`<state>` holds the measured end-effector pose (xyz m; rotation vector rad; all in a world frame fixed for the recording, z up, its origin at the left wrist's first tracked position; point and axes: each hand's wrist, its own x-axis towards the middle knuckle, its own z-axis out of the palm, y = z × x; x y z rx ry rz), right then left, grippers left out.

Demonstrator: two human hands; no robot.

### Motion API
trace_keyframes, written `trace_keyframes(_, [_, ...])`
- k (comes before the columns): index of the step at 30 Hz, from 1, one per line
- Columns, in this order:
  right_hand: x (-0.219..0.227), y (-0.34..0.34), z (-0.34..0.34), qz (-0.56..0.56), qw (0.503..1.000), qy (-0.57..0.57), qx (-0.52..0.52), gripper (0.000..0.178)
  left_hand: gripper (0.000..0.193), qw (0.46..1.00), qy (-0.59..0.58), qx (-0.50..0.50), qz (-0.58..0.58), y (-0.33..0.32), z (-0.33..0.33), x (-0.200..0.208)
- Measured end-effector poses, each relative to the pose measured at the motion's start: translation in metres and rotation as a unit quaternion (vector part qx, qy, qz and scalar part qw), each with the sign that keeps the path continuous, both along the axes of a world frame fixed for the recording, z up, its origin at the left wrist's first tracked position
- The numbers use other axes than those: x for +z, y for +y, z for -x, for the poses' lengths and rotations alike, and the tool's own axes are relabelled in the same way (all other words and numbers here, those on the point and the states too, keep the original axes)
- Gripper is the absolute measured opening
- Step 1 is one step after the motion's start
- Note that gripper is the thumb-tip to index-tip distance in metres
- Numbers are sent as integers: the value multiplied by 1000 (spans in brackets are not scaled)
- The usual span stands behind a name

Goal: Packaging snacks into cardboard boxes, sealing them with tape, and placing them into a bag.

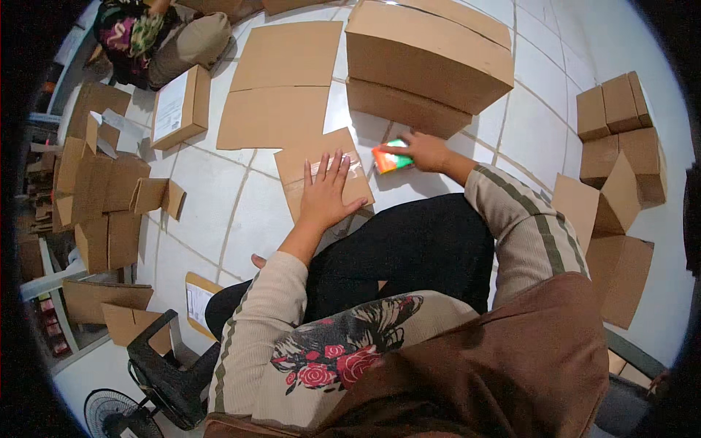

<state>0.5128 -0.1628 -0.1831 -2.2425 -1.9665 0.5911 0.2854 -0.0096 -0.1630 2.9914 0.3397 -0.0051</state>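
My left hand [328,191] lies flat with its fingers spread on a brown cardboard piece [292,164], pressing near its middle. A strip of clear shiny tape [349,166] runs across that cardboard, partly under my fingers. To the right, my right hand [427,152] is closed on a small orange-and-green object [394,157] with a white patch, just above or on the tiled floor. My fingers cover its right end, and its exact kind cannot be made out.
A large flat cardboard sheet [281,84] lies ahead, beside tall stacked cartons [427,58]. A labelled box [179,109] stands near another seated person [186,47]. Open cartons [109,175] line the left; more boxes [621,128] line the right wall. A fan [120,412] stands lower left.
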Motion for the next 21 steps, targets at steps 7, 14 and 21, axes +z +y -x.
trace_keyframes(7, [21,59,37,-78,969,-201,120,42,87,1000,-11,-3,-18,5,5,-5])
trace_keyframes(14, [-76,-6,-62,116,975,148,-116,30,66,995,22,-93,10,-14,-53,18])
trace_keyframes(21, [-4,14,-20,192,969,20,-155,50,46,982,153,-63,-86,-17,-63,-11])
